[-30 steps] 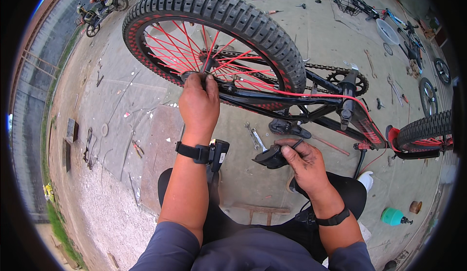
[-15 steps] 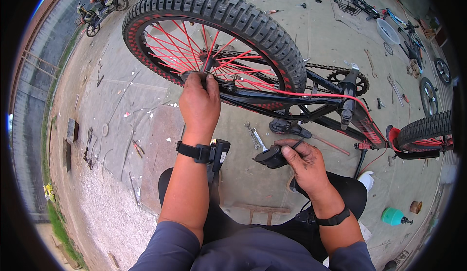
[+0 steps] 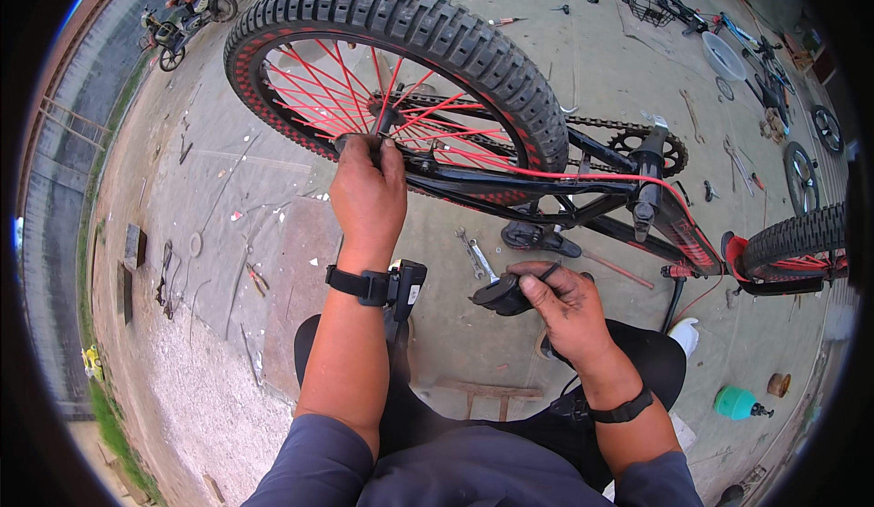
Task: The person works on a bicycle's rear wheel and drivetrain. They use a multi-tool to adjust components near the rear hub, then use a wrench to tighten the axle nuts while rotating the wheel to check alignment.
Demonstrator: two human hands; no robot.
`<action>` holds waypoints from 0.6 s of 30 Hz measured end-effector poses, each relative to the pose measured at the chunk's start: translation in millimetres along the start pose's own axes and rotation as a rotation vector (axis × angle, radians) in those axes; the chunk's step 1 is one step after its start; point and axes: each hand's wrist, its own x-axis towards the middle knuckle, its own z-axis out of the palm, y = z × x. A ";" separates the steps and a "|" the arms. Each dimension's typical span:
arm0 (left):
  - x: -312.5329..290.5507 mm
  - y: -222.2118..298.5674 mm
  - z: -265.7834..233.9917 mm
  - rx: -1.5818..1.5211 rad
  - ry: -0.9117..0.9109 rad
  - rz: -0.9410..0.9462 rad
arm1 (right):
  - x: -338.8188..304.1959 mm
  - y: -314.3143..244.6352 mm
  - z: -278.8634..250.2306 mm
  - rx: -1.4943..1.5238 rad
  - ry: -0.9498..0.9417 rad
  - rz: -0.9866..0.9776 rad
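Observation:
A bicycle stands upside down before me, its rear wheel (image 3: 539, 97) with red spokes and a knobbly black tyre raised at the top. My left hand (image 3: 369, 193) is closed at the rear end of the black bicycle frame (image 3: 510, 182), beside the wheel hub (image 3: 390, 117). A dark piece shows at its fingertips, mostly covered. Lower right, my right hand (image 3: 569, 311) pinches a black rounded part (image 3: 503, 296) with a thin rod-like piece on top, held clear of the bicycle. The chain (image 3: 601, 122) runs to the chainring (image 3: 674, 154).
Spanners (image 3: 475, 257) lie on the ground below the frame, and pliers (image 3: 258, 279) at the left. A low wooden stool (image 3: 487, 389) is between my legs. A green bottle (image 3: 736, 402) lies right. Farther off are a basin (image 3: 724, 56), loose wheels (image 3: 801, 179) and a parked motorcycle (image 3: 177, 29).
My right hand has turned slightly with the black part in it. The left hand keeps its place by the hub; the whole view shifts a little.

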 end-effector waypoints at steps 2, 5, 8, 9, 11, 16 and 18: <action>0.7 -4.6 2.7 0.050 0.035 0.065 | 0.0 -1.6 -0.1 -0.019 -0.010 -0.008; -0.9 -0.3 0.8 0.026 0.031 0.043 | 0.1 -4.2 0.2 -0.031 -0.008 -0.004; -1.7 7.6 -1.9 -0.037 0.002 -0.045 | 0.4 -4.0 -0.4 -0.038 -0.010 -0.014; -1.5 6.6 -1.9 -0.037 0.007 -0.030 | 0.3 -4.5 -0.3 -0.041 -0.012 -0.014; -0.7 2.4 -0.5 -0.038 0.017 0.000 | 0.3 -5.7 -0.5 -0.049 -0.016 -0.014; 0.0 -1.7 -0.2 0.018 0.012 0.016 | -0.1 -3.0 0.5 -0.020 -0.014 -0.008; -0.7 1.8 -0.8 0.000 0.012 0.002 | 0.4 -2.1 0.0 -0.017 -0.013 -0.009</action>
